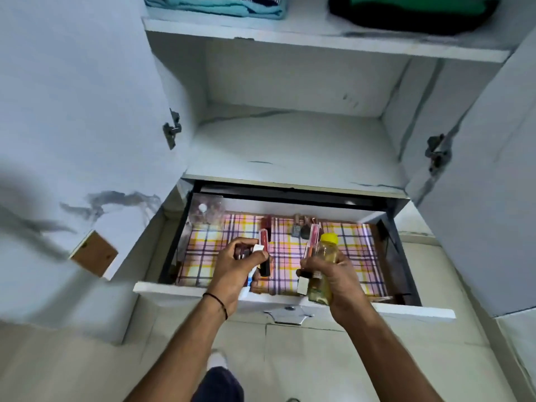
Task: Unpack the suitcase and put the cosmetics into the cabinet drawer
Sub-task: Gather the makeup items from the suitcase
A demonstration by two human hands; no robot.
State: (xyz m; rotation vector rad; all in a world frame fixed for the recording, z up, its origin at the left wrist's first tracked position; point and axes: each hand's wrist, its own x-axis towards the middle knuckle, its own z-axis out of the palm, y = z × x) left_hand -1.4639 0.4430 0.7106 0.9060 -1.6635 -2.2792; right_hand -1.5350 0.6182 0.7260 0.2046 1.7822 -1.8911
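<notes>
Above drawer (174, 288): L hand (240, 264) grip clasps small tubes (264, 245); R hand (340, 278) grip clasps yellow-cap bottle (324, 252). Prob. light, slick: hold mid-body.

Pale tiled floor (275, 372) — white marbled cabinet (290, 82), clothes (214, 7) folded above.

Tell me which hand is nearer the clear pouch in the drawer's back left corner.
Left. The left hand is in front and to the right of the clear pouch; the right hand is farther right, across the drawer.
</notes>
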